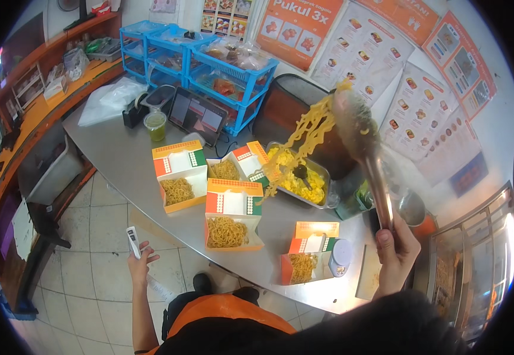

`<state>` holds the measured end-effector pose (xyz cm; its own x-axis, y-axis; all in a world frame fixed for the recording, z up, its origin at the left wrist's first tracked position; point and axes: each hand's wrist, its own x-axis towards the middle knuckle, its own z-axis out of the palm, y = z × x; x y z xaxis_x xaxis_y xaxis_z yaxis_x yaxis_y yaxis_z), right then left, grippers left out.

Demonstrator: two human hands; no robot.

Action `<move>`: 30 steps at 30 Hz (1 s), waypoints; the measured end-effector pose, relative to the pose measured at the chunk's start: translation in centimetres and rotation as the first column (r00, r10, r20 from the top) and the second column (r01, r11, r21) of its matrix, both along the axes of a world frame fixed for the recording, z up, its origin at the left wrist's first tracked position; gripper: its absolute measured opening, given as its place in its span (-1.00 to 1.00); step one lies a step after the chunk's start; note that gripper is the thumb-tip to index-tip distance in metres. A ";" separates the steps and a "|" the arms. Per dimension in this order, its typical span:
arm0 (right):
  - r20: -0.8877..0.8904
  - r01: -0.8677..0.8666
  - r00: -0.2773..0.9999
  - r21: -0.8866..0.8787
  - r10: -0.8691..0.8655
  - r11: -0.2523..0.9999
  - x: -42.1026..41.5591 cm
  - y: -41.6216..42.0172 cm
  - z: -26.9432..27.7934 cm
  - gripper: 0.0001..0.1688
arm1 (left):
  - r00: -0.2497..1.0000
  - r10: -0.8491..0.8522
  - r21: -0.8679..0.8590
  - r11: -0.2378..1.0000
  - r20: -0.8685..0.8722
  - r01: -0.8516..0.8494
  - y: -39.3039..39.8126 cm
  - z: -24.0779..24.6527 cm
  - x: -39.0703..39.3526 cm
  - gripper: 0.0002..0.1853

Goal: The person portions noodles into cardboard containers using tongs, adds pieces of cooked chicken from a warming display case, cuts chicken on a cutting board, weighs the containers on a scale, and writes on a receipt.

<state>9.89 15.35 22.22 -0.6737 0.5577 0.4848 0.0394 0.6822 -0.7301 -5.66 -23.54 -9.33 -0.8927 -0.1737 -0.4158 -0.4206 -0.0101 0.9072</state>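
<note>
Metal tongs (382,191) are gripped in my right hand (397,255), raised over the right side of the steel table. Long yellow noodles (312,126) dangle from their jaws, the lower strands overlapping a metal tray in view. Over the floor by the table edge, my left hand (140,266) grips a slim white handheld device (134,242) with small dark markings. Several lidded cartons stand open with noodles inside: one front centre (234,196), one at left (179,151), one behind (251,162) and one at right (315,230) beside a small kitchen scale (341,252).
The metal tray (322,200) holds scrambled egg and a black spoon (301,172). Farther back are a tablet (198,113), a cup of green liquid (155,126), a tape dispenser (133,111) and blue plastic racks (243,95). A glass-fronted cabinet (472,266) stands at right.
</note>
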 end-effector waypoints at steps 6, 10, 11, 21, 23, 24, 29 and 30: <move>-0.094 -0.054 0.995 -0.125 0.043 0.991 1.6 1.3 -0.2 -0.54 | 0.999 0.031 0.014 0.999 -0.029 -0.031 0.6 1.1 0.3 -0.58; -0.098 -0.034 0.995 -0.102 0.024 0.994 5.5 3.3 -0.5 -0.46 | 0.999 0.041 -0.028 0.999 0.014 -0.041 0.7 1.9 1.7 -0.57; -0.086 -0.027 0.996 -0.106 0.018 0.994 6.3 3.9 -0.7 -0.46 | 0.998 0.060 -0.050 0.997 0.006 -0.060 0.9 2.0 2.1 -0.57; 0.228 0.032 0.973 -0.058 -0.018 0.998 15.8 8.5 -4.3 -0.60 | 0.997 -0.041 0.045 0.998 0.071 0.037 8.5 2.6 9.1 -0.56; 0.302 0.042 0.953 -0.114 -0.006 0.993 16.2 8.7 -5.1 -0.64 | 0.995 -0.055 0.060 0.997 0.080 0.050 10.0 2.6 10.8 -0.57; 0.379 0.030 0.925 -0.096 0.009 0.995 16.3 8.8 -5.8 -0.64 | 0.994 -0.068 0.086 0.994 0.081 0.061 10.6 2.6 11.7 -0.57; 0.763 -0.034 0.637 0.175 -0.113 0.984 17.2 9.8 -9.2 -0.68 | 0.974 -0.174 0.119 0.980 0.145 0.157 14.1 2.2 14.3 -0.57; 0.777 -0.128 0.621 0.234 -0.106 0.964 16.3 9.5 -9.6 -0.68 | 0.969 -0.204 0.144 0.972 0.140 0.184 14.6 2.1 14.8 -0.59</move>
<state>26.17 24.87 12.67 -0.8645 0.4906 -0.1095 0.5021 0.8317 -0.2371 9.15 -8.95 -7.21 -0.8282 0.0607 -0.5571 -0.5593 -0.0267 0.8285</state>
